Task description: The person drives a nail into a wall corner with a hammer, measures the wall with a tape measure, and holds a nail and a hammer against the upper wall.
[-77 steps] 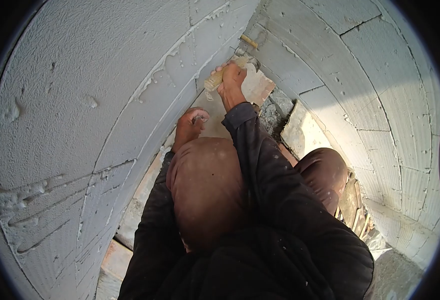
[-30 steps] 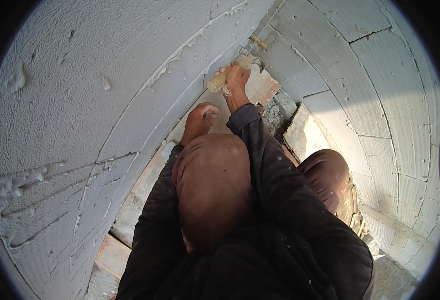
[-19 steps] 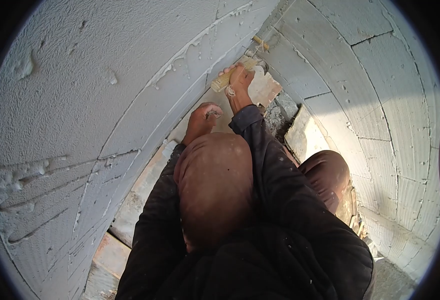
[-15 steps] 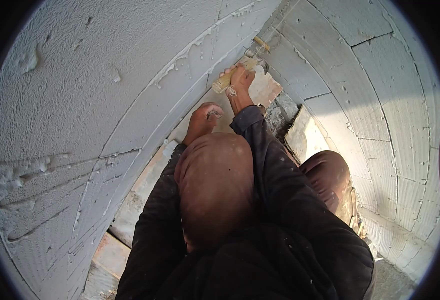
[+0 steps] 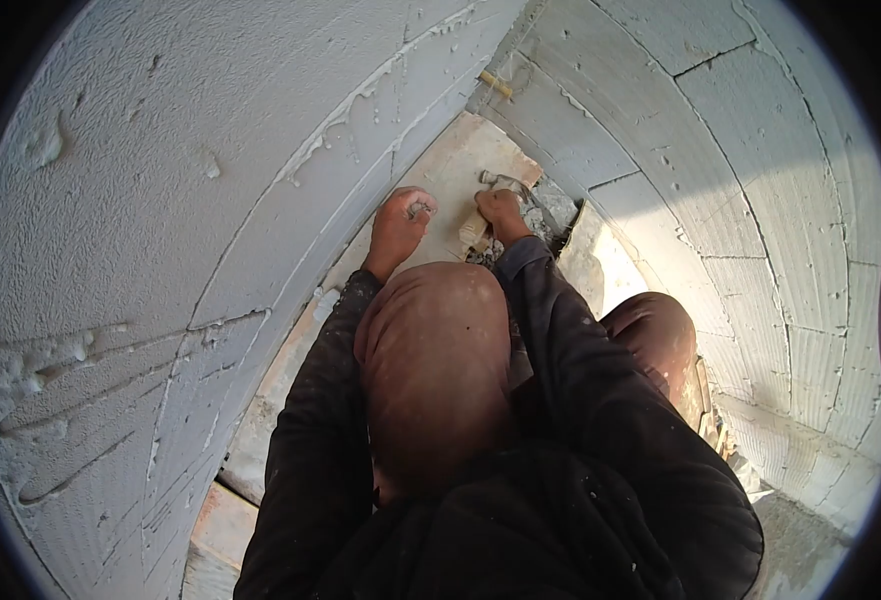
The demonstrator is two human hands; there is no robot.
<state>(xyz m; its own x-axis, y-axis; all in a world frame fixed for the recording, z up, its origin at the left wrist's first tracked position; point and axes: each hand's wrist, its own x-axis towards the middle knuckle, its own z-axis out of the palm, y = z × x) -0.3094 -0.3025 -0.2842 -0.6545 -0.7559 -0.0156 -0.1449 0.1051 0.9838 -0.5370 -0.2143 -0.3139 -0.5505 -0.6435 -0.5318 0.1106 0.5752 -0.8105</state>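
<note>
My right hand [image 5: 502, 214] is closed around a hammer, over the boards between the two walls. The metal hammer head [image 5: 505, 182] shows beyond my fingers, and the pale wooden handle [image 5: 474, 231] comes out on the near side, toward me. To its left, my left hand [image 5: 398, 228] is curled shut close to the left wall. Something greyish shows at its fingers, too small to name. Beneath and beyond both hands lies a pale board [image 5: 475, 150]. Grey rubble [image 5: 550, 205] sits beside the hammer, partly hidden by my right hand.
A rough, mortar-smeared wall [image 5: 160, 180] rises on the left. Opposite stands a block wall [image 5: 720, 190] with visible joints. A short yellowish stick [image 5: 495, 84] pokes out near their corner. My knee [image 5: 438, 340] is between my forearms. Sunlight falls on a slab [image 5: 600, 262] at right.
My right hand has drawn the hammer back from the corner toward me, and its head now points away along the board. My left hand has shifted slightly forward and left, still curled.
</note>
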